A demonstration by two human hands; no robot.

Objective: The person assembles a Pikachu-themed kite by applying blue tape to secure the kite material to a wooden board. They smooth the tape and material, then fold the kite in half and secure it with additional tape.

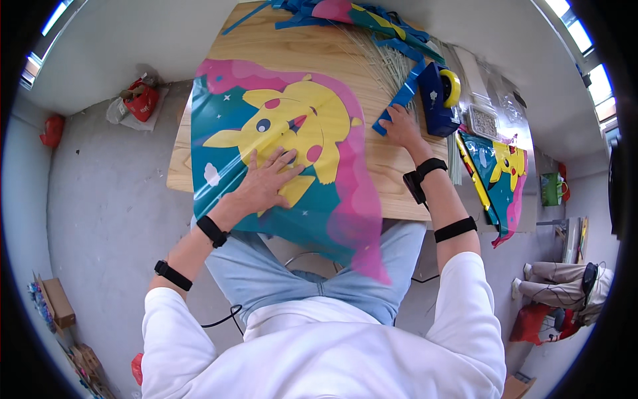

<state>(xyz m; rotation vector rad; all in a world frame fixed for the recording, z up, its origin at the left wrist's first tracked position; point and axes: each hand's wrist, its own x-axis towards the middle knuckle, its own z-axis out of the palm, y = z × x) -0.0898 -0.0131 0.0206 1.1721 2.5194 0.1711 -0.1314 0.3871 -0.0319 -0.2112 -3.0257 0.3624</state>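
A glossy printed plastic sheet point(266, 110) with a yellow cartoon figure on teal and pink lies on the wooden table in front of me. Its near corner hangs over the edge above my lap. My left hand point(269, 179) rests flat on the sheet with fingers spread. To the right of the sheet, my right hand point(403, 126) has its fingers closed on the end of a blue strip point(411, 81). That strip runs back toward a pile at the far edge. Just right of this hand stands a dark blue tape dispenser point(438, 100) with a yellow roll.
Thin pale rods point(382, 63) lie beyond my right hand. At the far edge are bundled blue strips point(302, 14). On the right, a second printed sheet point(508, 166) and a clear box point(483, 123) of small pieces lie on a shiny surface. Another person point(565, 286) is at far right.
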